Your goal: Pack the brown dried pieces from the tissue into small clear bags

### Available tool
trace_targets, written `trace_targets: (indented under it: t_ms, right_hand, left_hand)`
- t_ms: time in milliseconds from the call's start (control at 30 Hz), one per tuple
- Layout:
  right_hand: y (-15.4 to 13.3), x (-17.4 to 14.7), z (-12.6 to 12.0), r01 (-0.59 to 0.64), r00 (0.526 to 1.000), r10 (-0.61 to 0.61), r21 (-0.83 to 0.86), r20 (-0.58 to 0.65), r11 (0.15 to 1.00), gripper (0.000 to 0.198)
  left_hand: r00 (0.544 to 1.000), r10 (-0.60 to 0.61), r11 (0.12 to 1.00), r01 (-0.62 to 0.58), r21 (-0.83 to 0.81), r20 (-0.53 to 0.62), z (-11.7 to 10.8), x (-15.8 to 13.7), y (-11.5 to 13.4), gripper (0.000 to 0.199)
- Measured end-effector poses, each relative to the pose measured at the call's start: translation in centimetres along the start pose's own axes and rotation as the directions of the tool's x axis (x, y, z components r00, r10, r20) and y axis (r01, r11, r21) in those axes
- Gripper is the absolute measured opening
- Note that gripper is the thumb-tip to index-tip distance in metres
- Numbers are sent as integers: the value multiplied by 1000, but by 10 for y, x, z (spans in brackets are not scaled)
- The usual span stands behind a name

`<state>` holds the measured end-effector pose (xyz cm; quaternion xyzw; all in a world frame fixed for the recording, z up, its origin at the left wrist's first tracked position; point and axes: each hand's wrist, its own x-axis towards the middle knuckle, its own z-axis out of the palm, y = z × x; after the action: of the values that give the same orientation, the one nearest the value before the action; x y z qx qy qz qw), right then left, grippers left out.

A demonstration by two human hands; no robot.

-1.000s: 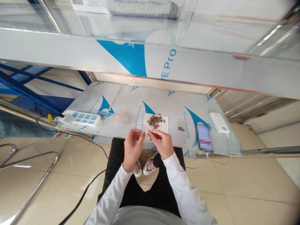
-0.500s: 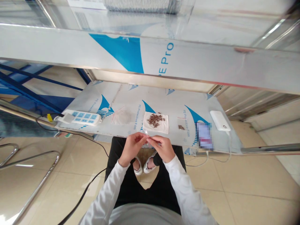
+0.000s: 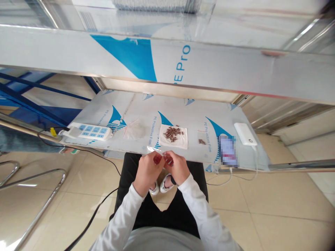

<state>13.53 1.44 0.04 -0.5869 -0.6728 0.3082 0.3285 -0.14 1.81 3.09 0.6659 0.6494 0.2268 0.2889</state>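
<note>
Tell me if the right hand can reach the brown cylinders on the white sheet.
Probably yes: the brown cylinders lie uncovered just beyond the right hand, nothing visible between, though it seems busy at a clear plastic bag.

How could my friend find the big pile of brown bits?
On the lower shelf, look just beyond the person's right hand. A white sheet lies there, carrying the brown pile. Unlike the small brown cluster farther right, this one is large and spread out.
</note>
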Motion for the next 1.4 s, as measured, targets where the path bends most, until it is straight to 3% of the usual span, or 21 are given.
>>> trace_targets:
  t_ms: [200, 300, 400, 600, 900, 1133, 1233, 1300, 1333, 1400]
  right_hand:
    - [3, -3, 1, -50, 996, 52, 29, -73, 998, 24]
    - [7, -7, 0, 46, 999, -46, -21, -22, 999, 21]
    - [11, -10, -1, 127, 991, -123, -72, 55, 989, 25]
    - [13, -8, 1, 102, 993, -95, -89, 74, 991, 28]
    - [12, -9, -1, 90, 995, -92, 32, 51, 995, 38]
    - [8, -3, -1, 50, 994, -58, 76, 97, 996, 26]
    - [11, -4, -7, -57, 994, 33, 251, 100, 966, 20]
    - [14, -6, -12, -158, 983, 101, 435, 152, 887, 21]
    - [15, -7, -15, -202, 975, 121, 510, 188, 836, 24]
    - [18, -9, -18, -260, 959, 135, 593, 248, 762, 31]
  left_hand:
    - [999, 5, 983, 2, 186, -34, 4, -1, -9, 18]
    - [1000, -4, 970, 9, 242, -22, 7, -2, -13, 19]
    - [1000, 18, 979, -18, 204, 3, 11, -3, -14, 18]
    - [997, 53, 998, -55, 44, 56, 12, -9, -12, 22]
    - [999, 2, 997, -5, 72, 35, 7, -10, -15, 24]
    - [993, 13, 991, 2, -131, 118, 7, -10, -14, 28]
    - [999, 7, 978, -18, -209, -53, 2, -11, -24, 28]
    - [977, -80, 949, 13, -315, -200, -1, -11, -32, 34]
    - [971, -136, 915, 47, -401, -196, -2, -10, -36, 39]
    - [982, -185, 805, 131, -578, -35, -2, -9, -42, 41]
